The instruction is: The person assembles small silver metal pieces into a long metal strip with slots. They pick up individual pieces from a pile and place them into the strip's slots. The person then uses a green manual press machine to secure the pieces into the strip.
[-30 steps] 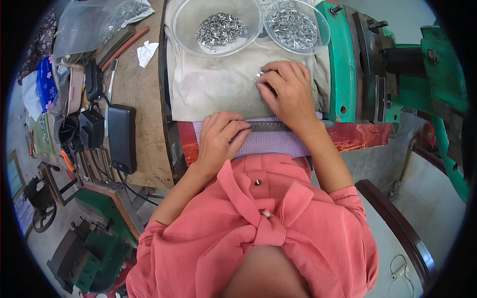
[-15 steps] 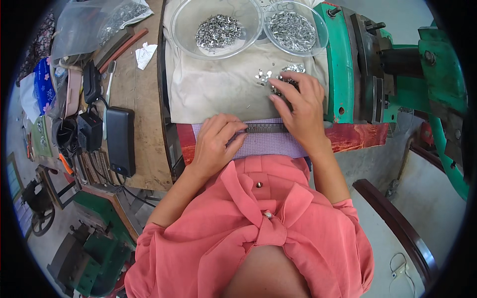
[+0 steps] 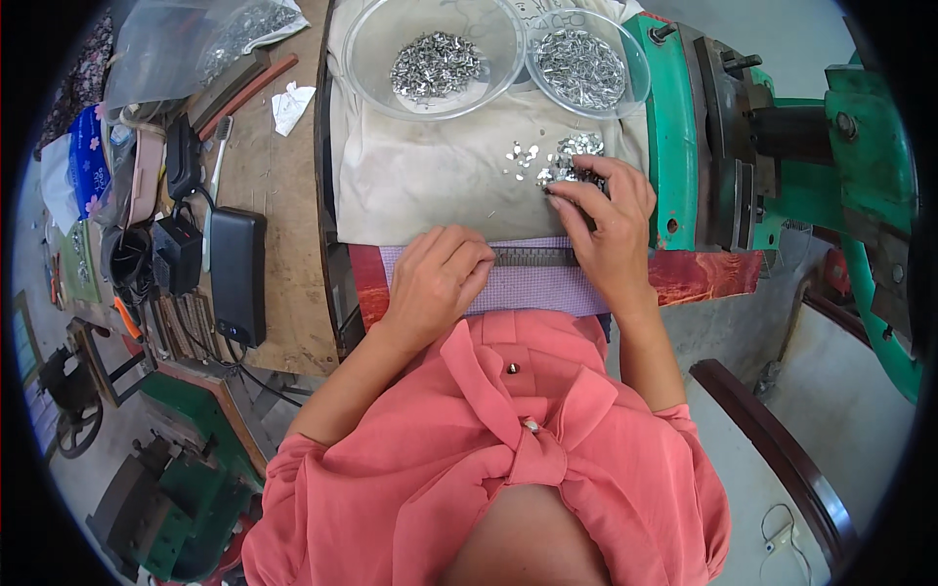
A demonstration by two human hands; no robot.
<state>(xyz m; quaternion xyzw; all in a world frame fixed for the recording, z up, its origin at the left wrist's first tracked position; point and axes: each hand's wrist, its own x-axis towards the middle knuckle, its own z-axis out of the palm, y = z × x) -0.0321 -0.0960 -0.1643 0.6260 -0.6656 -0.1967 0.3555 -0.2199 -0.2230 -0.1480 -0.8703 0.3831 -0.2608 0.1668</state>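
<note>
A dark slotted metal strip (image 3: 535,257) lies crosswise on a purple checked cloth (image 3: 528,285) close to my body. At its left end my left hand (image 3: 438,276) is closed, fingers curled and thumb pressed in, covering that end. Farther off, small shiny metal discs (image 3: 565,158) lie in a loose pile on a pale cloth (image 3: 420,176), with a few scattered to the left. My right hand (image 3: 613,220) reaches over the pile's near right side. Its thumb and index fingertips come together at the pile's edge; whatever is between them is too small to make out.
Two clear plastic bowls of small metal parts, a larger one (image 3: 357,83) and a smaller one (image 3: 640,83), stand at the back. A green machine (image 3: 671,146) borders the right. On the wooden bench (image 3: 293,186) at left lie a black power bank (image 3: 237,278) and a toothbrush (image 3: 217,161).
My right hand has shifted slightly right and nearer, and its thumb and index finger have drawn together. The left hand's fingers have curled in more at the strip's end.
</note>
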